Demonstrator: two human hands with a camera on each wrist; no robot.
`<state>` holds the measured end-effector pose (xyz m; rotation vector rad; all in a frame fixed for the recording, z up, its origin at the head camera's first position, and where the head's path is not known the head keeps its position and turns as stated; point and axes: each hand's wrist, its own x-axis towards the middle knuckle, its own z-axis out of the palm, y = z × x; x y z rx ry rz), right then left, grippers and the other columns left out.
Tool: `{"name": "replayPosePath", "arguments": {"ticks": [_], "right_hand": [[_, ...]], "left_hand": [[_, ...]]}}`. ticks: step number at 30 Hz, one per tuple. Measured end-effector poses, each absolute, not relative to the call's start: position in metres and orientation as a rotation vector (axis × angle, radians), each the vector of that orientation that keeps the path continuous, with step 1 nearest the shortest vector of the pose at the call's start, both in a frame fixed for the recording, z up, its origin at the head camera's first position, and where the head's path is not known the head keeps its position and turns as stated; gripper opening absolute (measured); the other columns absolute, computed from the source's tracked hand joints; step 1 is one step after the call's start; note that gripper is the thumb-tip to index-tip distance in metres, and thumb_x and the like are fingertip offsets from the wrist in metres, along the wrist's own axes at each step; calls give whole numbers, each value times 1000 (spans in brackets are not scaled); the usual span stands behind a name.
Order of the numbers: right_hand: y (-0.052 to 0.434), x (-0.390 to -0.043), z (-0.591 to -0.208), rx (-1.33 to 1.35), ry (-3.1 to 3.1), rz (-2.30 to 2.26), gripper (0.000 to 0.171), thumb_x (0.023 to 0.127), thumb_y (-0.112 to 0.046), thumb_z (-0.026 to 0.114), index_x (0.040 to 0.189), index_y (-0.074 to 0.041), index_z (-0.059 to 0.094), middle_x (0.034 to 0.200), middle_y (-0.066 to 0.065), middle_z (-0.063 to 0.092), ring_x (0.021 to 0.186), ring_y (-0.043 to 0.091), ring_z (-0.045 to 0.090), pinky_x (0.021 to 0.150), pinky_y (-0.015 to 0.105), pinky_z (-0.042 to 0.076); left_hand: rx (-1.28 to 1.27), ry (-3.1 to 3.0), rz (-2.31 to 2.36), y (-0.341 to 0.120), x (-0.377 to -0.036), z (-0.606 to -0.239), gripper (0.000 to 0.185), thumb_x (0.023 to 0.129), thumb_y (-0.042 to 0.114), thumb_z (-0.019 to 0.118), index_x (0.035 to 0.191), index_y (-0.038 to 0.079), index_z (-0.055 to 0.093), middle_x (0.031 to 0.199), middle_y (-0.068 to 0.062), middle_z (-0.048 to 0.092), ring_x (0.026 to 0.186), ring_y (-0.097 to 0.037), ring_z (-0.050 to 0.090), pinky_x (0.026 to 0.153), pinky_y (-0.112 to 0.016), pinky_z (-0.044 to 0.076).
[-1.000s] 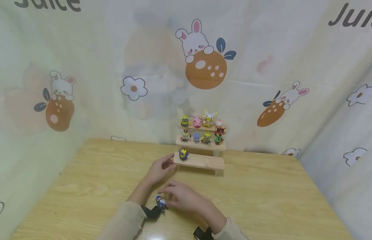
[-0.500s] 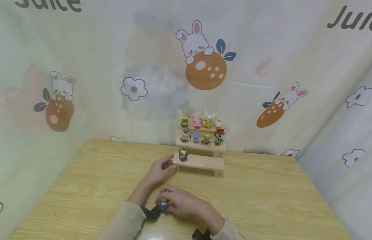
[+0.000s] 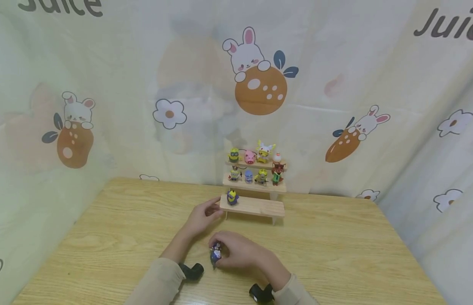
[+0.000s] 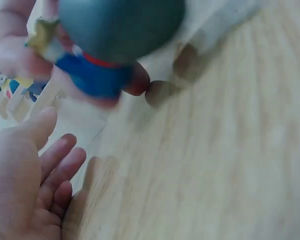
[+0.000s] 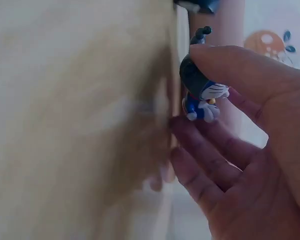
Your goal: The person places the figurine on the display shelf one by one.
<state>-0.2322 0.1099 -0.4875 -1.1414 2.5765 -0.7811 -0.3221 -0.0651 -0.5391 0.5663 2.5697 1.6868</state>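
Between thumb and fingers, my right hand (image 3: 242,250) pinches a small Doraemon figurine (image 3: 215,254) low over the table. In the right wrist view the figurine (image 5: 200,90) shows a dark cap with a knobbed tip, a white whiskered face and a blue body. It looms blurred at the top of the left wrist view, with a red collar and a gold star. My left hand (image 3: 200,218) lies at the left end of the wooden step shelf (image 3: 259,206), fingers loosely bent and tips right at its edge. A yellow-and-purple figurine (image 3: 232,198) stands on the lowest step.
Several figurines occupy the upper two steps, among them a pink pig (image 3: 250,157) and a fox in green (image 3: 277,173). A printed curtain (image 3: 206,140) hangs behind the wooden table (image 3: 327,245). Black wrist cameras (image 3: 193,272) sit at both sleeves.
The figurine stood on the table by the left wrist; my right hand has closed its fingers on it and moved it slightly right and away from me. My left hand stays by the shelf.
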Motion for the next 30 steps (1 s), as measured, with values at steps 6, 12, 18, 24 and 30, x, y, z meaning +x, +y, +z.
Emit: {"name": "replayPosePath", "arguments": {"ticks": [6,12,18,24,30], "right_hand": [[132,-245,-475,-905,2610,-981,42,77,-22,78,114,-19,59,108,-8,56,94,5,57,84,22,50],[153,-257,-463,-752,2755,-1169,42,77,-18,79,115,-15,63,104,1,51,88,11,60,77,21,54],[163,-265,-459,-592,2910,-1308,42,76,-8,79,114,-15,64,109,5,52,91,17,61,77,23,54],[166,-267,-460,-429,2912,-1404,43,77,-6,78,114,-10,56,115,8,51,94,18,61,81,23,55],[167,-267,-461,-378,2954,-1451,46,77,-19,80,117,-11,59,113,8,55,99,21,58,85,31,54]], "left_hand": [[578,2579,1672,-65,-322,-536,55,89,28,66,140,15,48,111,-6,68,99,-19,65,91,-36,52],[562,2628,1630,-65,-320,-534,55,89,29,66,139,15,48,109,-4,69,97,-16,64,90,-35,52],[542,2640,1643,-65,-321,-536,53,89,26,67,138,16,50,108,-3,69,96,-15,64,89,-34,52],[543,2627,1649,-65,-321,-537,53,89,26,67,139,16,49,109,-3,68,98,-15,64,89,-34,52],[554,2620,1647,-64,-320,-536,53,90,26,66,139,15,49,109,-4,68,98,-16,64,89,-34,52]]}}
